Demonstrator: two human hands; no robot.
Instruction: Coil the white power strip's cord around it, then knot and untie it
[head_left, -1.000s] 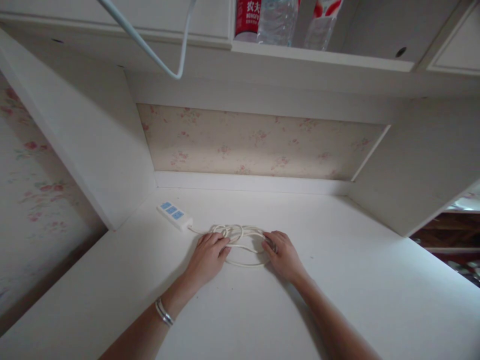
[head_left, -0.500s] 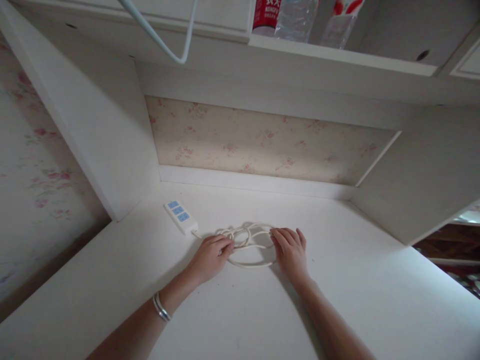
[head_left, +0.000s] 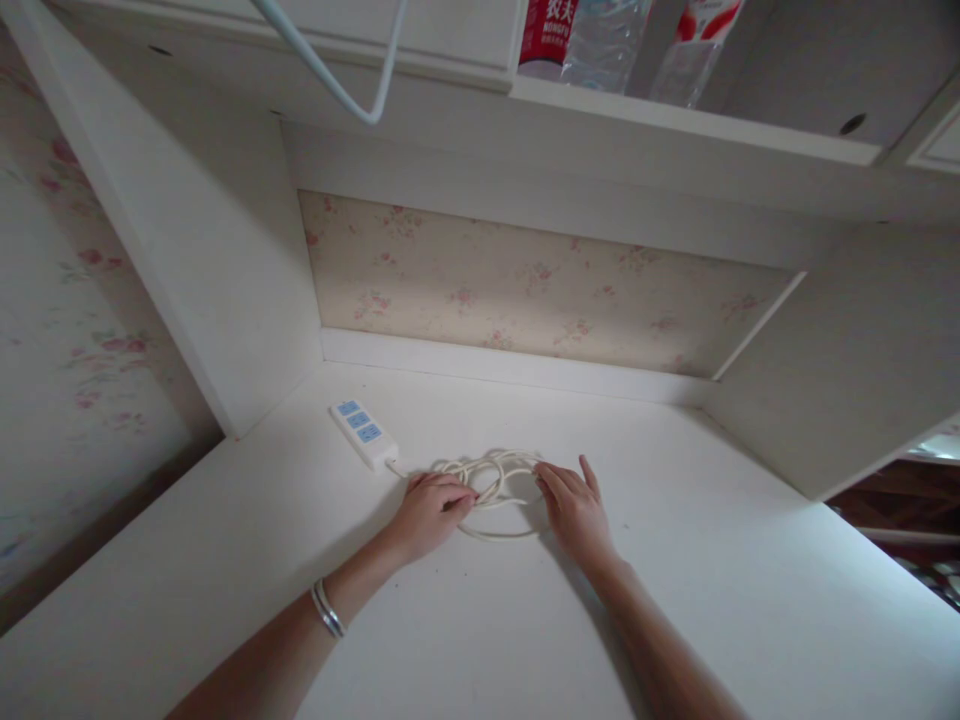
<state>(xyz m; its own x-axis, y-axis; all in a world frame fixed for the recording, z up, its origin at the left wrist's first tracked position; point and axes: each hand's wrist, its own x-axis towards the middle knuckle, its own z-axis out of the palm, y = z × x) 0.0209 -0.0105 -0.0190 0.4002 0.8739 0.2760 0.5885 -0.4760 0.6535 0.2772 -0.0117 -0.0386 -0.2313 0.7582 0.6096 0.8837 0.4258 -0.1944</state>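
A white power strip (head_left: 363, 433) with blue socket faces lies on the desk, left of my hands. Its cream power cord (head_left: 501, 536) runs from the near end into loose, crossing loops between my two hands. On the left side of the loops, my left hand (head_left: 433, 512) is closed on the cord, thumb against the fingers. My right hand (head_left: 573, 505) pinches the cord at the right side of the loops, with its little finger lifted away. Fingers hide parts of the cord, and I see no plug.
The white desk (head_left: 450, 650) has upright side panels (head_left: 225, 290) at left and right. Above hangs a shelf (head_left: 690, 120) holding a red-labelled item (head_left: 545, 35) and clear bottles (head_left: 606, 45). A pale bent rod (head_left: 330, 75) hangs down at upper left.
My right hand has shifted slightly left, its little finger more raised. My left hand has edged right over the cord. The loops have drawn in a little; the view has tilted slightly.
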